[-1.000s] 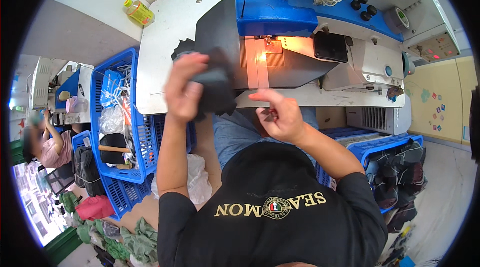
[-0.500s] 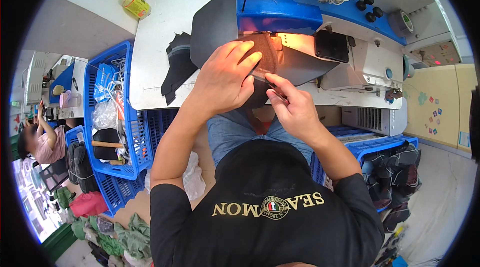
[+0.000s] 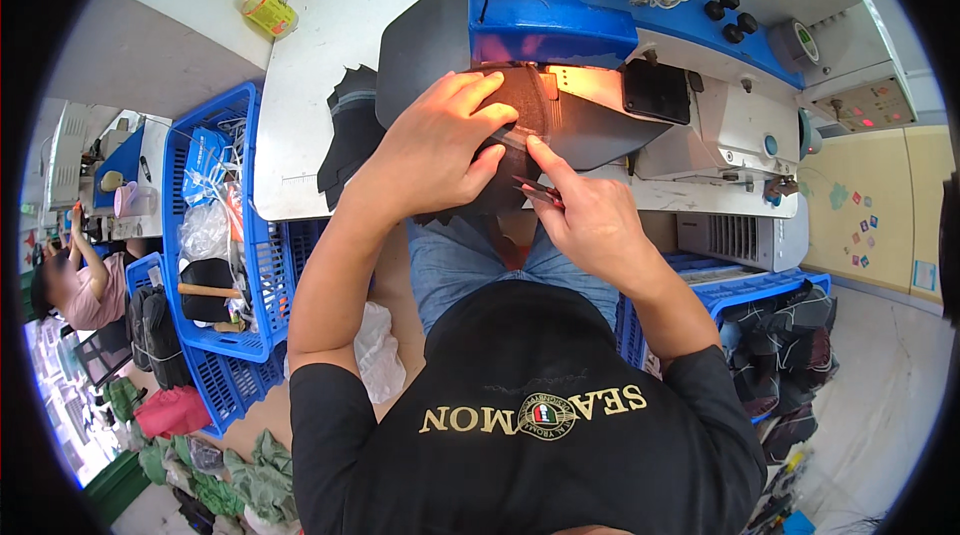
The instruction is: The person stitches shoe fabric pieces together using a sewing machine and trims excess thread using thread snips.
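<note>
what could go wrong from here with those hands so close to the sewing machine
The left hand rests on the dark fabric close to the sewing machine's blue head, so its fingers might get hurt if the machine runs. The small pointed tool in the right hand could snag that fabric.

Table (image 3: 310, 50): white top, rounded far-left corner, small round fitting toward the far side, faint ruled line by the near left edge. Sewing machine (image 3: 550, 15) takes up the right part; blue arm, pale base. Grey plate (image 3: 420, 35), dark, angular outline, spreads beneath the arm and out to its left; cannot tell if flush or raised. Felt piece (image 3: 523, 100), dark brown, lies on the plate by the lit needle area. Black cloth (image 3: 352, 140), jagged-edged, paler band across, lies left of the plate. Bottle (image 3: 268, 11) at far left edge; support unclear.
</note>
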The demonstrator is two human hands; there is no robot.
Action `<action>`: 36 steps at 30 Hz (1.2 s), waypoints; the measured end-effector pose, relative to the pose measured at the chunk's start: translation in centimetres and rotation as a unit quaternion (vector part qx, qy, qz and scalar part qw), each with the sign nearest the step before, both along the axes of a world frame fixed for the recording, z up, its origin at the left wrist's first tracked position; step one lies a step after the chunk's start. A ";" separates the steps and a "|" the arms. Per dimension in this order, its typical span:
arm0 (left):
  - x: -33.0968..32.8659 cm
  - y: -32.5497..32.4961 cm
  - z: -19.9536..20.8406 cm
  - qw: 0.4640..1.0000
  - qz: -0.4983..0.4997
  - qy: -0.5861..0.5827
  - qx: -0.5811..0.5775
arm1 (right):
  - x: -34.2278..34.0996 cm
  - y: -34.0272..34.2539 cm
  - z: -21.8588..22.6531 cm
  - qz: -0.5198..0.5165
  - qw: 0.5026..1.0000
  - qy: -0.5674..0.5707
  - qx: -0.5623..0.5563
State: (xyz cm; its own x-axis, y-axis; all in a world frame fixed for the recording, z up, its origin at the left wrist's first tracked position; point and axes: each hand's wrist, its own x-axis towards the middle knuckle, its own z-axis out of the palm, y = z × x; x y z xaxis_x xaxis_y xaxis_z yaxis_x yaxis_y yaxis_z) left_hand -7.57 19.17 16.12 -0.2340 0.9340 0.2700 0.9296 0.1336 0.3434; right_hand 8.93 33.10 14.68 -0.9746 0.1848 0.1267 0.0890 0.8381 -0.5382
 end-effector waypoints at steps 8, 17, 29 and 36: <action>-1.7 0.7 0.5 0.999 0.006 -0.032 -0.001 | -1.5 -0.3 0.5 -0.016 0.995 0.003 0.101; -2.1 1.5 -0.6 0.997 0.046 0.047 0.027 | -2.6 0.4 0.5 -0.032 0.990 0.037 0.129; -3.0 2.1 -0.4 0.995 0.069 0.044 0.055 | -3.4 1.0 0.5 -0.046 0.989 0.042 0.133; -4.9 3.3 -0.7 0.994 0.108 -0.005 0.030 | -2.9 0.7 0.6 -0.057 0.991 0.098 0.065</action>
State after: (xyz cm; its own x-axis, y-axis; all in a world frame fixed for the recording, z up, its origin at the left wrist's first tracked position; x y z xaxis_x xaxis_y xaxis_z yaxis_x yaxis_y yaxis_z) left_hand -12.51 22.52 15.45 -0.4307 0.8437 0.3205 0.8779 0.3093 0.3654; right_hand 6.06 33.84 15.32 -0.9029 0.2615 0.3413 0.0908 0.8919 -0.4431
